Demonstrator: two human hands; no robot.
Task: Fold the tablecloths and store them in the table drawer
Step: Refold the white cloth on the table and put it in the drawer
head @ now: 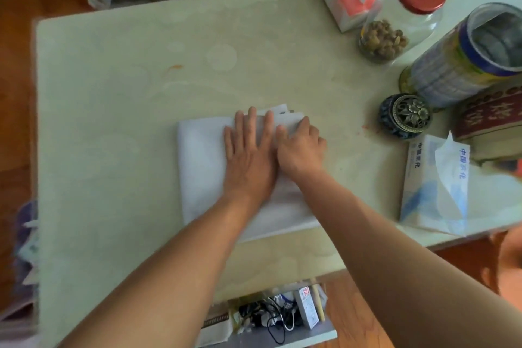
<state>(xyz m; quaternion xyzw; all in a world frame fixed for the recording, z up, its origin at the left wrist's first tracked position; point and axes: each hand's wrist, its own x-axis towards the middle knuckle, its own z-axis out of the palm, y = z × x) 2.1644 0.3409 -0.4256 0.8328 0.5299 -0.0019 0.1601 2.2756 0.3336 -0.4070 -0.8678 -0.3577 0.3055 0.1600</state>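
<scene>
With my left hand [250, 155] flat, fingers straight and spread, and my right hand [300, 147] curled at its far corner, I press the folded white tablecloth [203, 167] on the desk [141, 79]; next, likely, into the open drawer [282, 316] below.

Both bare forearms reach forward and come close together. The left hand [250, 154] lies flat, palm down, fingers straight and a little spread. The right hand [300, 147] is beside it, touching, fingers curled downward.
</scene>
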